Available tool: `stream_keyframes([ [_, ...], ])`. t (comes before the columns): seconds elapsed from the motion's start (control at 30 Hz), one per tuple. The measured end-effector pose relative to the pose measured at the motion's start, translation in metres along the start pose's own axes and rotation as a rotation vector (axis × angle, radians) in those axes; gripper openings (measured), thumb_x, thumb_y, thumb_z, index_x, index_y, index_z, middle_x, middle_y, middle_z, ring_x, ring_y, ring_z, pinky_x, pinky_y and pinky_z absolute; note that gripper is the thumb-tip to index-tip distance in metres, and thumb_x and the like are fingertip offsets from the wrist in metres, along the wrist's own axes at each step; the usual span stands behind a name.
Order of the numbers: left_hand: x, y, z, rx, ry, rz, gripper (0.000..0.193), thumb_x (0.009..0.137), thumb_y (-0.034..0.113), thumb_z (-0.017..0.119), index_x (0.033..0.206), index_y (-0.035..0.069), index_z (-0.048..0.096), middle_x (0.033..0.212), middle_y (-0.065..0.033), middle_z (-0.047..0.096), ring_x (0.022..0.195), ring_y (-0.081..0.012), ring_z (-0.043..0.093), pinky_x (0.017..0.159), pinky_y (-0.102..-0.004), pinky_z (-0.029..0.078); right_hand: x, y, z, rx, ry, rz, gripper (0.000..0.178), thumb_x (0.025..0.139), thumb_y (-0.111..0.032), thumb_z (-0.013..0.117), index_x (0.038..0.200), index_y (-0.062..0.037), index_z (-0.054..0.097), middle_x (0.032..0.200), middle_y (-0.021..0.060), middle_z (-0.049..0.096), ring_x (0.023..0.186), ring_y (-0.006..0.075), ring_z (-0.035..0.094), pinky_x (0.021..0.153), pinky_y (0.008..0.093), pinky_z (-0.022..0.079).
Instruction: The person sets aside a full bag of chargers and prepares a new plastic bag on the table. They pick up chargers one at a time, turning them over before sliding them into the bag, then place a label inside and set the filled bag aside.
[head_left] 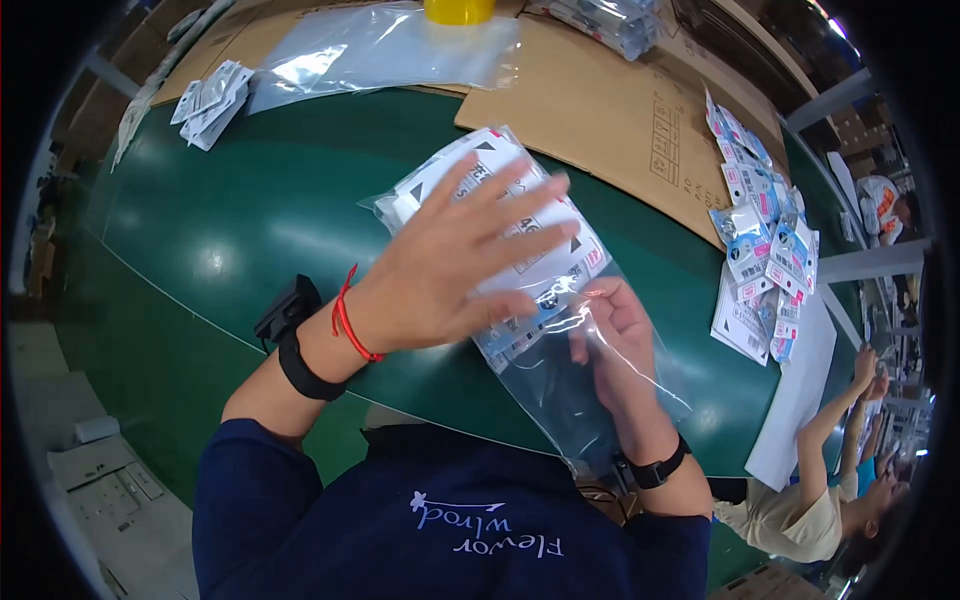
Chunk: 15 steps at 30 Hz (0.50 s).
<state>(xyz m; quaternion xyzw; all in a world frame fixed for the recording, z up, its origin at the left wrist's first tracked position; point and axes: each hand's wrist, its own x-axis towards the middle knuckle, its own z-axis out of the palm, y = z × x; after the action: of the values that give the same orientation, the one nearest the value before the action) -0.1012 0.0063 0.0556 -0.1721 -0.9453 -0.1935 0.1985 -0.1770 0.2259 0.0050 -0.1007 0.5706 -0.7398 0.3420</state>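
A clear plastic bag [560,385] lies slanted across the green table in front of me. Inside its far part sit several flat white and blue printed packets [590,255]. Spread above these packets is my left hand [465,260], open, its fingers apart and holding nothing; it covers much of them. At the right edge of the bag, my right hand [620,335] has curled fingers, thumb and fingertips closed on the film next to the packets. Film shines over part of that hand, and whether it is inside the bag I cannot tell.
Flat cardboard [590,110] covers the far side of the green table [250,220]. On it lie empty clear bags [370,50] and a yellow tape roll [458,10]. Small packets [215,100] are stacked far left; a larger pile [765,235] sits right. Another person [810,500] works at right.
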Motion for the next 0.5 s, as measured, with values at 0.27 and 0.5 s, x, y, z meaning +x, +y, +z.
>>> stream_keyframes([
  [0.27,-0.011,0.002,0.023,0.055,-0.226,0.023,0.062,0.088,0.056,0.05,0.133,0.014,0.053,0.143,-0.0093,0.044,0.136,-0.0324,0.035,0.111,-0.0519,0.021,-0.064,-0.026,-0.055,-0.317,-0.166,0.334,0.014,0.085,-0.003,0.063,0.098,-0.0037,0.058,0.078,0.0038,0.062,0.062,0.0087,0.059,0.05,0.0177,0.042],
  [0.5,-0.029,0.052,0.047,0.086,-0.086,0.415,0.039,0.086,0.041,0.06,0.116,0.017,0.061,0.137,-0.005,0.05,0.126,-0.0258,0.045,0.103,-0.0456,0.034,-0.109,-0.013,-0.103,-0.29,-0.098,0.185,0.018,0.081,0.003,0.065,0.098,-0.002,0.061,0.085,0.0064,0.066,0.069,0.0099,0.062,0.054,0.0207,0.045],
])
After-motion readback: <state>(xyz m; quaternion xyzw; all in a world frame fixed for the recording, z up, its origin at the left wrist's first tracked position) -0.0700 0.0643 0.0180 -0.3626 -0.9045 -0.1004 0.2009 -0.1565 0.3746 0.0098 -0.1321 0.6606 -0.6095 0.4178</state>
